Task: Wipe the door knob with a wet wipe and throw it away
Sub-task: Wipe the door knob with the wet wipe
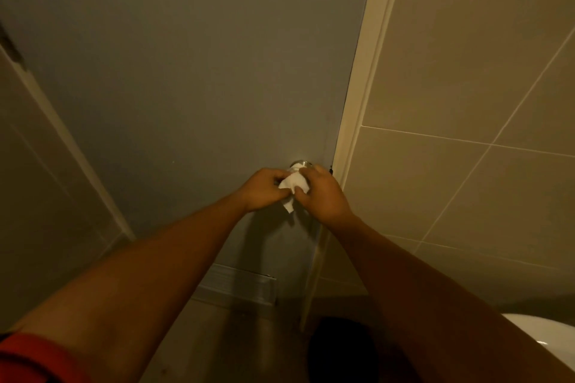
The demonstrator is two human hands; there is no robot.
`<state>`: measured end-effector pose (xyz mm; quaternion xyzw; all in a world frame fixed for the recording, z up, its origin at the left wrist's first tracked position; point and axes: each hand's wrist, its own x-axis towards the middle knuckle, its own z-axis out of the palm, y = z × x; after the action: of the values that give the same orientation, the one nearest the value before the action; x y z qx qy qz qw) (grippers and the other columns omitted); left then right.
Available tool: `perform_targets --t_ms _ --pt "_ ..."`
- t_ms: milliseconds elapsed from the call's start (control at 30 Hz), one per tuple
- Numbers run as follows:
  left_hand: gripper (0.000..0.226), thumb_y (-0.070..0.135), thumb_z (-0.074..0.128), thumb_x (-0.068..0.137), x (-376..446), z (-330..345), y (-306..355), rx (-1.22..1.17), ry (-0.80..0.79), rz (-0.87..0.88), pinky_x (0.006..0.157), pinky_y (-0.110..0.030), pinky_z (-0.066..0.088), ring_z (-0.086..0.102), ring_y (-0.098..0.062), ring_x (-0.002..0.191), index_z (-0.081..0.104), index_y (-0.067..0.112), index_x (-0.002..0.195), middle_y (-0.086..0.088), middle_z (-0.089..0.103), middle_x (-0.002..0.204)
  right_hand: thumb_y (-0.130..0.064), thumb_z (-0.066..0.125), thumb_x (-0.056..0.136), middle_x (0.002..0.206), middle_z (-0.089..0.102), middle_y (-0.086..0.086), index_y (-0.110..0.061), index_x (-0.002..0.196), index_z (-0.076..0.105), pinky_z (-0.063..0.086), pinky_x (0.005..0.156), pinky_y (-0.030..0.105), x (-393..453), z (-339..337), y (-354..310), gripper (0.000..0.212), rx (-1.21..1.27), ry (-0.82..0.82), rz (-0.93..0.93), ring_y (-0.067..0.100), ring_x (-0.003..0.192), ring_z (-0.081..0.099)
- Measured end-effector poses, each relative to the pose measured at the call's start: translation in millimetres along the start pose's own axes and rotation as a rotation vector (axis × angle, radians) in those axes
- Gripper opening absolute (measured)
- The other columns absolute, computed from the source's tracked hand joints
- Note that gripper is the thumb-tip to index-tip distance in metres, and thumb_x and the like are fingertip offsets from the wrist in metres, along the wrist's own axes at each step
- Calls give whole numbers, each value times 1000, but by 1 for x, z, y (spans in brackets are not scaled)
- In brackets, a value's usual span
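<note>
A round metal door knob (301,163) sticks out of the grey door (186,71), near its right edge. A white wet wipe (294,185) is bunched over the front of the knob, so only the knob's top rim shows. My left hand (264,188) pinches the wipe from the left. My right hand (323,193) grips it from the right, fingers curled around the knob area. A corner of the wipe hangs down between the two hands.
A cream door frame (361,102) and a beige tiled wall (466,102) stand to the right. A dark round bin (342,351) sits on the floor below. A white basin edge (541,333) shows at the lower right. A metal strip (242,286) runs along the door's bottom.
</note>
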<state>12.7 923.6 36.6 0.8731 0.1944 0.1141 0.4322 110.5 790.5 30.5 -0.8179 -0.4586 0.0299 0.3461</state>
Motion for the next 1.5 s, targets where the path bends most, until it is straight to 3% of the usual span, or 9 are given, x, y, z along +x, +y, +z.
perform_targets --t_ms 167,267,467,733,867,1067,1200,1333,1500 --pt "38 16 73 82 1 3 2 163 138 194 80 -22 49 64 -18 95 69 7 119 -12 69 109 -34 58 94 121 65 12 -9 130 59 49 91 31 -14 18 8 44 195 121 172 25 108 62" --pt "40 17 74 81 3 4 -1 242 139 276 80 -22 46 61 -16 94 68 6 120 -12 67 109 -30 52 98 121 65 13 -10 130 57 44 87 25 -21 22 6 39 256 116 165 24 109 62" --pt "44 14 74 82 5 12 -14 -78 110 22 97 -39 54 69 -22 105 65 9 125 -10 72 117 -29 52 96 138 52 12 -13 141 45 40 99 30 -6 12 7 48 -10 -29 55 27 123 52" --pt "40 -1 70 81 4 21 -3 -7 202 117 91 -12 47 63 -19 109 67 4 122 -13 64 122 -29 51 98 136 56 18 -6 143 42 42 101 35 -17 25 7 51 120 59 180 32 121 55" --pt "47 8 70 84 1 19 0 -25 194 -18 92 -22 46 63 -25 116 62 8 130 -12 65 128 -27 50 99 124 64 17 -5 134 53 47 95 35 -15 22 2 42 120 39 200 30 112 62" --pt "29 5 69 83 -4 26 11 28 294 -109 77 -22 44 66 -16 90 73 6 112 -13 75 106 -17 55 96 120 65 18 -2 124 60 45 90 33 -6 8 0 32 -17 -82 268 31 110 62" --pt "20 8 72 81 -11 29 10 45 390 -153 72 -26 53 69 -20 80 77 5 100 -14 77 95 -12 51 95 100 69 18 -2 103 67 47 79 35 -18 5 -5 21 -68 43 198 33 94 65" --pt "19 9 74 79 -22 20 7 59 301 -172 74 -38 62 74 -28 74 77 6 98 -15 76 85 -13 56 92 101 70 14 -6 106 69 48 80 32 -23 -3 -11 21 -125 -57 263 30 95 65" --pt "18 15 71 84 -42 3 8 159 120 -53 69 -29 54 70 -22 78 77 9 99 -10 75 87 -16 59 91 100 71 11 -12 107 70 42 72 27 -45 -5 -20 20 -93 -9 241 24 87 64"
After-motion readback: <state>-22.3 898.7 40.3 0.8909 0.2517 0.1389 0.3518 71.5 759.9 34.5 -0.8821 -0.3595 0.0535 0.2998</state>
